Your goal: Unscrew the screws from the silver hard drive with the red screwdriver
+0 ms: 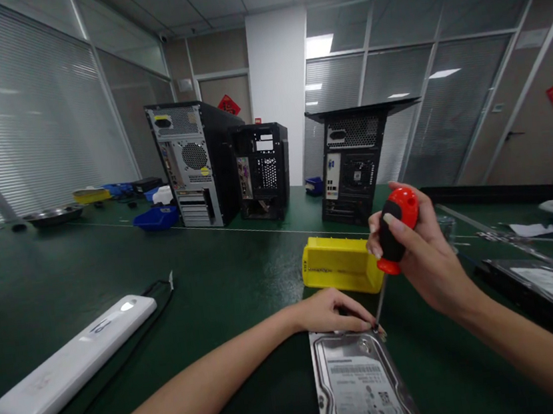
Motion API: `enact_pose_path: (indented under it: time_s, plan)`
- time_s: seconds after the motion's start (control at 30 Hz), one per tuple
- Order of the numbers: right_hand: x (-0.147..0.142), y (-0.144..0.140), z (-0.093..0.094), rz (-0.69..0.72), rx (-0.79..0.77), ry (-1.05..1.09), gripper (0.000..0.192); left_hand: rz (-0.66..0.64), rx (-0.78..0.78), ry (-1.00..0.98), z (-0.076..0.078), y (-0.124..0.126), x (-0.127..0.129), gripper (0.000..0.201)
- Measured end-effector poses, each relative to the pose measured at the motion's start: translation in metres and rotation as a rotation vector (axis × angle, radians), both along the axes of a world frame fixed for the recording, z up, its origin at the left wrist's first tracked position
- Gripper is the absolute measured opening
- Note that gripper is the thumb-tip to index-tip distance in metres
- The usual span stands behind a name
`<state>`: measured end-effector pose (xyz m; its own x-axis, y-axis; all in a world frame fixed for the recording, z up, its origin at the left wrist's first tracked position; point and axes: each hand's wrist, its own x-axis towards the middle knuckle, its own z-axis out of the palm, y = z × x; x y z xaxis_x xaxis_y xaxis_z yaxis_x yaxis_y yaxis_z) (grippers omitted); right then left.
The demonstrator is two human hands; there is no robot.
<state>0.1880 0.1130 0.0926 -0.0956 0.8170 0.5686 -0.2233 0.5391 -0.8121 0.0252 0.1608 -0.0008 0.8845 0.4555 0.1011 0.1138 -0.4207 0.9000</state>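
Two bare hands work over a hard drive point(361, 384) that lies flat on the green counter point(113, 274), at the near edge of the view, directly in front of the person. The right hand point(420, 250) is closed around the handle of a screwdriver point(393, 229); its fingers point(378, 238) are wrapped tight on the grip. The screwdriver stands nearly upright, tilted slightly, with its thin shaft running down to the far right corner of the hard drive, where the tip meets the casing. The left hand point(327, 311) rests at the far edge of the hard drive, its fingers together and pressed low beside the screwdriver tip; whether they pinch a small part cannot be told.

The hard drive has a silver metal cover with rounded contours and a white printed label with small text and a code block. The screwdriver handle is red at the cap and base, with a black grip section between.

Just beyond the hands sits a yellow bin point(339, 265), near but apart from the hard drive. A white power strip point(73, 359) lies well to the left with a black cable point(156, 292) by it. Three computer towers point(262, 168) stand farther back on the counter, rear panels facing the person, with a blue bin point(157, 218) near the leftmost one.
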Motion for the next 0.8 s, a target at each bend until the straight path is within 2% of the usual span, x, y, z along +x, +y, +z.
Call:
enact_pose_path:
  time_s: [0.1,0.17,0.4,0.5,0.57,0.63,0.8]
  plan:
    - [0.004,-0.001,-0.002,-0.025,0.066,-0.069,0.052,-0.007,-0.009,-0.005,0.000,0.000,0.000,0.022]
    - [0.006,-0.001,0.000,-0.037,0.094,-0.112,0.050,-0.014,-0.012,-0.006,0.000,0.000,-0.001,0.022]
    - [0.017,0.001,0.019,-0.165,0.112,-0.203,0.017,-0.008,-0.007,0.015,0.003,0.000,-0.002,0.022]
    - [0.019,0.003,0.027,-0.094,0.030,-0.248,0.017,0.003,-0.022,0.022,0.005,-0.002,-0.002,0.022]
    - [0.018,0.004,0.030,-0.047,-0.045,-0.202,0.020,0.002,-0.037,0.033,0.007,-0.003,-0.002,0.022]
    - [0.016,0.005,0.030,-0.060,-0.096,-0.111,0.024,0.001,-0.048,0.049,0.008,-0.004,-0.002,0.023]
    - [0.011,0.005,0.027,-0.083,-0.103,0.051,0.026,0.014,-0.039,0.039,0.007,-0.004,-0.002,0.022]
